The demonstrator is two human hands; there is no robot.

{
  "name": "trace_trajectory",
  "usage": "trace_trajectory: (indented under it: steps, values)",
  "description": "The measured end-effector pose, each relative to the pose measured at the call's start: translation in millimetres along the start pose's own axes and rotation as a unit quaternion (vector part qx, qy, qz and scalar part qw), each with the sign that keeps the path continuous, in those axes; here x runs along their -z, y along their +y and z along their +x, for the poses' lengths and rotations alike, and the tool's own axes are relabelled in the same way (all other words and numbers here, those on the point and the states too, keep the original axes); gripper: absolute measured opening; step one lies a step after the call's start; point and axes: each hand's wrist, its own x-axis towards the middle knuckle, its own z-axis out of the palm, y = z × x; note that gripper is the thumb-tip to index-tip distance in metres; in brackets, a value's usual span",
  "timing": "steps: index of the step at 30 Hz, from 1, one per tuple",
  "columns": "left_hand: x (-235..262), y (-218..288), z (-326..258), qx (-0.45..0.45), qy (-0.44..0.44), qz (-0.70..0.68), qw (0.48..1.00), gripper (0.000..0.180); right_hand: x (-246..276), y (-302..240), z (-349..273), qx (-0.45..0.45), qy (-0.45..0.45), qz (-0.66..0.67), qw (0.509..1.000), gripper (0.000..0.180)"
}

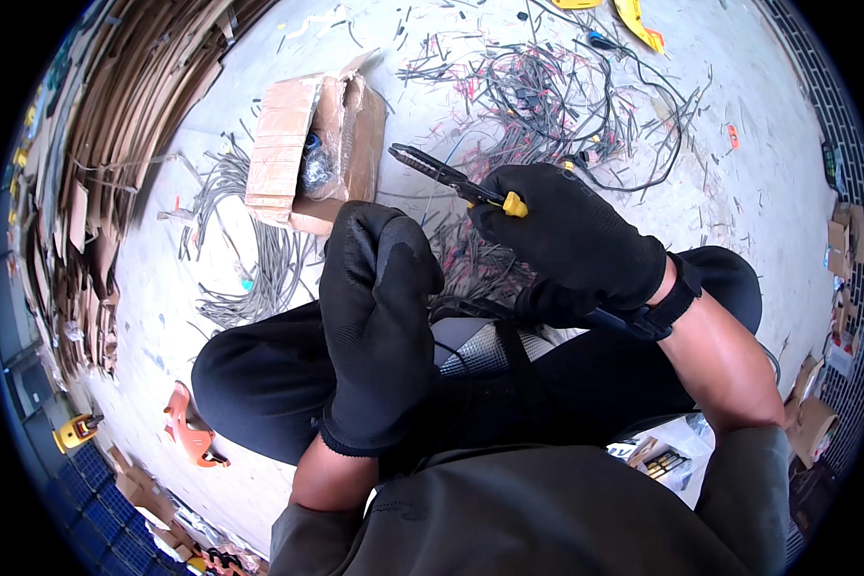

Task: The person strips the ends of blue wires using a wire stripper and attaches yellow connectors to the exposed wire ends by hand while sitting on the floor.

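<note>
Pliers (451, 180) with black jaws and a yellow-tipped handle sat clamped in my right hand (571, 240), nose aimed up-left toward the cardboard box (302, 154). My left hand (379, 317), gloved black, was curled closed just beside it; I could not tell what it pinched. Cut wires (538, 91) littered the floor (758, 182) beyond my knees.

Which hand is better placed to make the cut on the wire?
Right. The black-gloved right hand already holds the yellow-and-black handled wire stripper, its tip pointing up and to the left. The black-gloved left hand is closed beside it with no tool; whether its grip holds a wire cannot be told.
</note>
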Motion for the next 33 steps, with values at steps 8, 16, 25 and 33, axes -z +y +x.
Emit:
trace_trajectory:
  steps: [8,16,25,33]
  values:
    - [3.1,1.0,3.9,0.006,0.025,-0.076,0.997,0.019,14.2,5.7,0.7,-0.006,-0.024,0.093,0.995,0.026]
    - [16.6,11.2,9.8,-0.024,0.041,-0.144,0.988,0.027,41.0,13.6,8.8,-0.192,0.038,0.217,0.956,0.035]
    - [29.9,12.2,16.3,-0.036,0.056,-0.265,0.962,0.028,52.0,7.2,11.0,-0.109,0.216,0.362,0.9,0.042]
    - [37.5,10.8,19.8,-0.05,0.064,-0.294,0.952,0.03,45.3,-28.3,-0.1,-0.05,0.198,0.33,0.921,0.039]
